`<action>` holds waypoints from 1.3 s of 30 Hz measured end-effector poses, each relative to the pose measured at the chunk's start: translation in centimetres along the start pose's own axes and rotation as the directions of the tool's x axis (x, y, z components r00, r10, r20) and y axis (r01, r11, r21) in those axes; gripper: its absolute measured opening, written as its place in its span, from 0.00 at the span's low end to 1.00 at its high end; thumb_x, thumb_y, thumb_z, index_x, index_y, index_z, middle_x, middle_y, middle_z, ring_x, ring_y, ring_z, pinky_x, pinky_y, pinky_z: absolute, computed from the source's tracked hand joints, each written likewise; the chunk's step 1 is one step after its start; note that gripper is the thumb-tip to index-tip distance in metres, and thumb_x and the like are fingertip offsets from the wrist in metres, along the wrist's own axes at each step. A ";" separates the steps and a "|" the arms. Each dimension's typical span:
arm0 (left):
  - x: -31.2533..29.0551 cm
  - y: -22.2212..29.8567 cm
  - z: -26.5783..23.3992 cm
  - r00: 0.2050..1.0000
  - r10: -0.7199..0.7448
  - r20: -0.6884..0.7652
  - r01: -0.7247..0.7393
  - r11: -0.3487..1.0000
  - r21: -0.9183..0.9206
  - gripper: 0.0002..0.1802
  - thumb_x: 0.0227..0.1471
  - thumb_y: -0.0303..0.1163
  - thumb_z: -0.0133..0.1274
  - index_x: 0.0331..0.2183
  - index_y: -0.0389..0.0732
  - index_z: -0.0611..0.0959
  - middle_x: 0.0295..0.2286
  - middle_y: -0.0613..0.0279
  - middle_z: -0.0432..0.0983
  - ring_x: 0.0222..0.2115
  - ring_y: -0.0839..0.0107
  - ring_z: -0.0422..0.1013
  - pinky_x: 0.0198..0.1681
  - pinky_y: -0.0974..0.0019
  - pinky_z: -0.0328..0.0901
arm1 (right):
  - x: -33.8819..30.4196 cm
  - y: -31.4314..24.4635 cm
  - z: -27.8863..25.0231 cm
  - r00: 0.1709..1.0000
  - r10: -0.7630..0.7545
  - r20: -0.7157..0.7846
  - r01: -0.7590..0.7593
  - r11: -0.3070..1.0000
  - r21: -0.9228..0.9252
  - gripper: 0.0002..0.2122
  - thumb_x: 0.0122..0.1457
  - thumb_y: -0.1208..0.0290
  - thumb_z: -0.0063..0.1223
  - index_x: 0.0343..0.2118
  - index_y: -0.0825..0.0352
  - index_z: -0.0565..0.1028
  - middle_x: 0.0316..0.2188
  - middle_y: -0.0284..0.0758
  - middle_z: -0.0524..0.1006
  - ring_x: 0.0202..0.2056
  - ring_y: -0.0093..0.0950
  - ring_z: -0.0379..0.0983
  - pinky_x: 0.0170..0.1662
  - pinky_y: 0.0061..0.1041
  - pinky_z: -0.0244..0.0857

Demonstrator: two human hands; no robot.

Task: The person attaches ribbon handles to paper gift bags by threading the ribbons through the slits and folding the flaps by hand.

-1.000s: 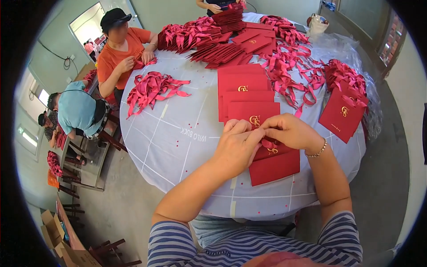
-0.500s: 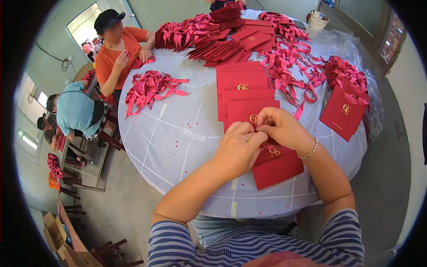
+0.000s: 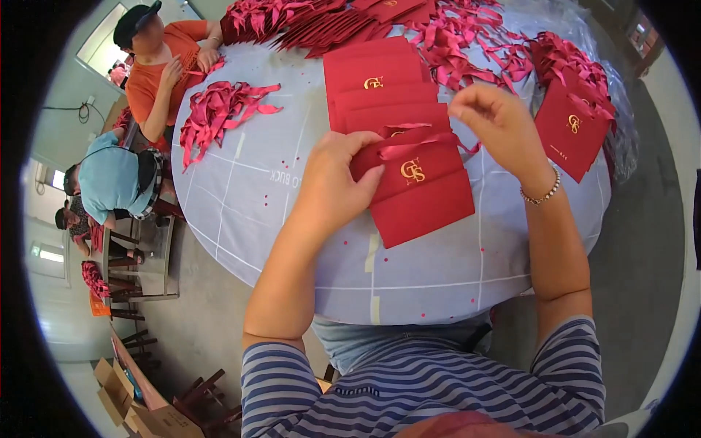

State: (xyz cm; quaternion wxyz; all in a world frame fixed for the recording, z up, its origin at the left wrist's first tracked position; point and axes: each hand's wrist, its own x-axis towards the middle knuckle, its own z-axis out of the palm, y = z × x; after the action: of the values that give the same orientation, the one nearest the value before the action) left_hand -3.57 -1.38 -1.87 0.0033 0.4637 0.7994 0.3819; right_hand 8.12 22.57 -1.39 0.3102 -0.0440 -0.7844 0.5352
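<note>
My left hand grips the left edge of a flat red paper gift bag with a gold emblem, thumb on its front. A pink ribbon lies across the top of this bag, and one end sticks out past its right edge. Raised just right of that ribbon end, my right hand has its fingers curled together; whether anything is between them cannot be seen. Beyond the held bag, more flat red gift bags overlap in a row leading away from me.
Loose pink ribbons form a pile at left, with more ribbons at the far side. Ribboned bags are stacked at right beside clear plastic. A co-worker in orange stands at the round table's far left; others work behind.
My hands were together at the ribbon on the bag. My right hand has since moved away to the right, while my left hand has shifted to the bag's left edge. The view has tilted.
</note>
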 end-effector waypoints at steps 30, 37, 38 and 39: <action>0.4 -0.5 1.4 0.985 0.135 -0.105 -0.129 0.990 0.061 0.15 0.46 0.26 0.64 0.40 0.37 0.85 0.29 0.58 0.80 0.31 0.64 0.73 0.40 0.63 0.69 | 0.5 0.0 -6.7 0.958 0.110 0.266 -0.202 0.914 0.352 0.06 0.60 0.73 0.59 0.38 0.68 0.77 0.35 0.27 0.77 0.37 0.15 0.73 0.42 0.17 0.68; 1.1 -0.3 1.6 0.996 -0.026 0.088 0.031 0.998 -0.055 0.08 0.54 0.25 0.58 0.37 0.32 0.84 0.29 0.59 0.78 0.32 0.72 0.73 0.37 0.71 0.67 | 0.5 -0.5 -3.7 0.946 -0.010 0.323 -0.143 0.883 0.447 0.08 0.65 0.73 0.52 0.43 0.69 0.76 0.39 0.32 0.78 0.41 0.19 0.76 0.48 0.18 0.71; 1.1 -0.6 1.6 0.996 -0.029 0.088 0.034 0.998 -0.057 0.08 0.54 0.25 0.58 0.37 0.32 0.84 0.29 0.59 0.78 0.32 0.72 0.73 0.37 0.71 0.67 | 0.4 -0.6 -3.3 0.960 -0.058 0.274 -0.088 0.865 0.493 0.09 0.66 0.72 0.50 0.45 0.69 0.75 0.38 0.33 0.78 0.40 0.20 0.76 0.48 0.18 0.71; 1.1 -0.9 1.6 0.995 -0.041 0.092 0.051 0.993 -0.105 0.08 0.54 0.26 0.57 0.36 0.31 0.83 0.29 0.59 0.78 0.31 0.72 0.73 0.36 0.71 0.67 | 0.4 -0.7 -3.3 0.959 -0.056 0.277 -0.092 0.865 0.493 0.09 0.66 0.72 0.50 0.45 0.69 0.75 0.38 0.33 0.78 0.40 0.20 0.76 0.48 0.18 0.71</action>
State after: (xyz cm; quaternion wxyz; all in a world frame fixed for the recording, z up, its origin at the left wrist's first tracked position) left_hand -4.27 0.15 -3.13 0.0730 0.4609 0.7874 0.4028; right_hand 9.76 25.08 0.12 0.1908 0.1073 -0.6542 0.7239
